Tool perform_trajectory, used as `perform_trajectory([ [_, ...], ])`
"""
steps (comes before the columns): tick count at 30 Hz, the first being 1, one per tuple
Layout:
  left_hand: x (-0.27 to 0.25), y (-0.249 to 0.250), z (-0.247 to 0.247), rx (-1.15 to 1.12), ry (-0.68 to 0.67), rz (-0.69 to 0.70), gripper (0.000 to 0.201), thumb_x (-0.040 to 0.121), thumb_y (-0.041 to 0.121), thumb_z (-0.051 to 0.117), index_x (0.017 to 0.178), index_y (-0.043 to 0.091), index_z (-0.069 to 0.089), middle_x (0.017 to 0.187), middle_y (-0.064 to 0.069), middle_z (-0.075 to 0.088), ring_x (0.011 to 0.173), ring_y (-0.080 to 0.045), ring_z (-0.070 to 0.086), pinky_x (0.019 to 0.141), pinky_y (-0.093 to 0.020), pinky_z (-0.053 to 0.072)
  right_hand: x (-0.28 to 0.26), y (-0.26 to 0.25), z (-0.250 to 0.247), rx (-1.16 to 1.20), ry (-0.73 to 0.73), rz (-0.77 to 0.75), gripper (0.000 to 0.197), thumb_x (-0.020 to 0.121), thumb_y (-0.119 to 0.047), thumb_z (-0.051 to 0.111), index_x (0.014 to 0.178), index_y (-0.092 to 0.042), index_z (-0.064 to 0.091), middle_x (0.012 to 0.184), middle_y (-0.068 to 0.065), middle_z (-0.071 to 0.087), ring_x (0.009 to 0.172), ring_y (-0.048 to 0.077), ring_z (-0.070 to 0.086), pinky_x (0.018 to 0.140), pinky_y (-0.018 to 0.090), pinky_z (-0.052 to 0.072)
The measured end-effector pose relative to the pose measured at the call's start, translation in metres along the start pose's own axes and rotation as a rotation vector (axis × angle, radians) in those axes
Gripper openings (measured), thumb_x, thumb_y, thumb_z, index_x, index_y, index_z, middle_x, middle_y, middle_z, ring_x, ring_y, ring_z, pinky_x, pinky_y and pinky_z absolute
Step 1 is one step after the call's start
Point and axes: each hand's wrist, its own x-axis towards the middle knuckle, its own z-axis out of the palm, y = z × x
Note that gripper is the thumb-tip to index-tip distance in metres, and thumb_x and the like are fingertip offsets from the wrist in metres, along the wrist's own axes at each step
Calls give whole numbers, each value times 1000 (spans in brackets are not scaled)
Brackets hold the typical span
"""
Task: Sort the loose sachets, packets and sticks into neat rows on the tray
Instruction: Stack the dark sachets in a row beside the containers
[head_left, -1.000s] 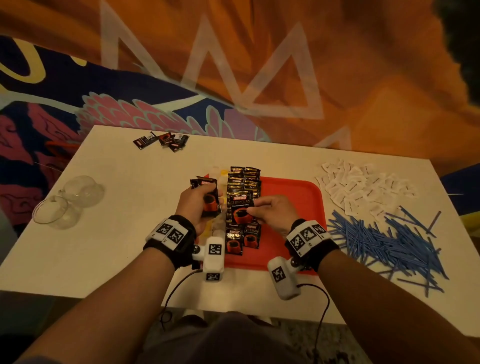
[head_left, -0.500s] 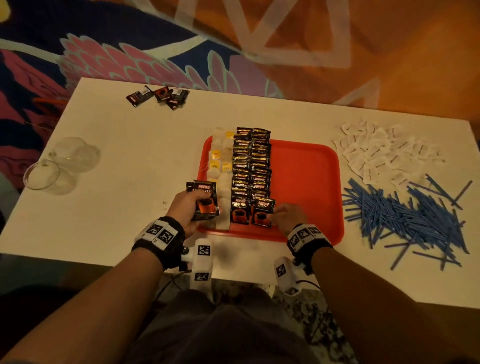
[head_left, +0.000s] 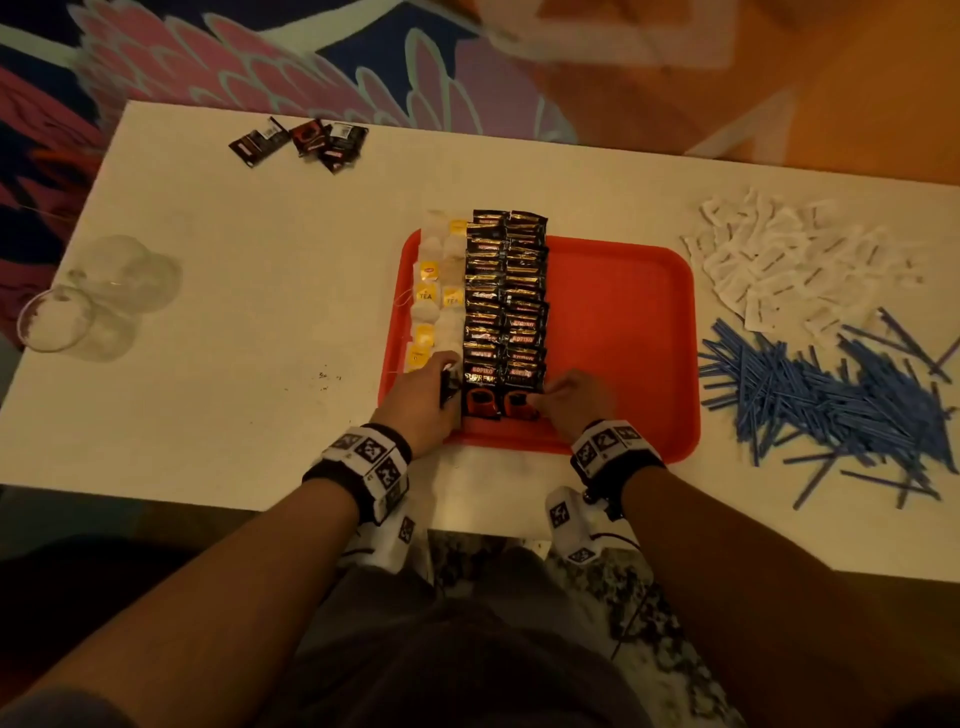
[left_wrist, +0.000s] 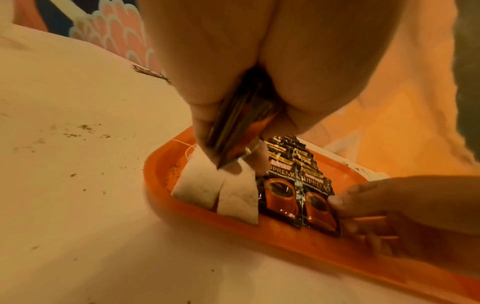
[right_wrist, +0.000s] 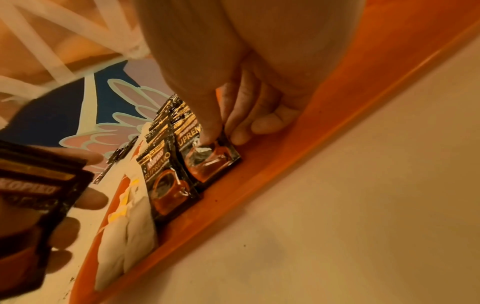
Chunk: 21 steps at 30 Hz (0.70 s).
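Because we overlap each packet on the one behind it, the rows stay straight:
Coffee rows (head_left: 506, 301): two columns on the red tray (head_left: 623, 322), beside the tea bags (head_left: 436, 291).
Left hand (head_left: 421, 395): closed around a spare stack of coffee packets (left_wrist: 239, 123), kept ready as supply, we think.
Right hand (head_left: 571, 400): thumb and fingers pinch the nearest packet (right_wrist: 210, 158) at the tray's front edge.
Still loose: white sachets (head_left: 789, 260), blue sticks (head_left: 831, 400) on the table.
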Motion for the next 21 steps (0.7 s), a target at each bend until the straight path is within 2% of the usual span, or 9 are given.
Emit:
perform_trajectory([
  [2,5,1,5,27,60,18,54,94,16,62,144,20,40,125,-9,62,112,-26,60,88,-30,46,0,2,1,2,12,3,28,79,-38,78,95,-20,62,92,-5,64,82,11,60,63,23,47],
  [5,15,-1,16,120,96,10,69,89,22,70,148,22,33,132,-8,56,117,-27,56,96,-37,48,0,6,3,52,22,5,32,79,-37,79,98,-20,59,86,-8,62,73,2,53,53,18,36],
  [7,20,-3,24,194,93,11,77,86,29,73,149,27,28,130,-7,54,113,-28,58,92,-44,53,1,7,5,94,30,1,35,79,-36,80,102,-20,59,87,-8,63,73,1,52,53,17,35],
  [9,24,-3,32,297,104,36,82,85,34,74,150,29,25,126,-8,53,108,-30,60,87,-45,55,1,6,7,111,42,-5,38,78,-37,80,104,-20,58,89,-8,63,74,1,53,53,16,35],
  [12,29,-3,39,382,129,53,80,86,35,73,150,27,26,122,-11,54,106,-31,60,83,-42,54,4,5,10,106,54,-16,36,79,-37,79,102,-21,57,87,-10,60,71,-1,51,52,15,34],
  [16,36,-5,41,352,158,43,75,87,31,71,148,25,29,117,-12,58,101,-32,61,80,-43,55,8,2,11,90,58,-29,33,81,-36,78,100,-21,56,81,-12,57,68,-2,50,51,15,33],
  [21,46,-1,37,301,185,50,73,87,25,70,149,22,31,115,-14,59,101,-34,61,80,-44,53,14,-3,11,116,67,-33,32,81,-34,79,101,-20,59,80,-12,58,72,1,54,55,14,40],
])
